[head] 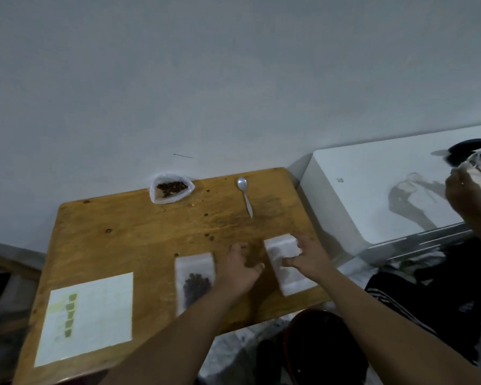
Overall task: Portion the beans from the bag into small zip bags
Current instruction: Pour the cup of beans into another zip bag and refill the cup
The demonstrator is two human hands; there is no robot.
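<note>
Beans (171, 187) are kept in the far white plastic bag (161, 200), while the near-right small pale zip bag (279, 248), pressed under the spread right hand (307, 257), left hand (238, 269) relaxed beside, must likely be opened next.

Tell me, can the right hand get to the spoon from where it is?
Probably yes. The right hand rests on a small zip bag; the spoon lies beyond it on the table, handle toward the person, nothing between them.
</note>
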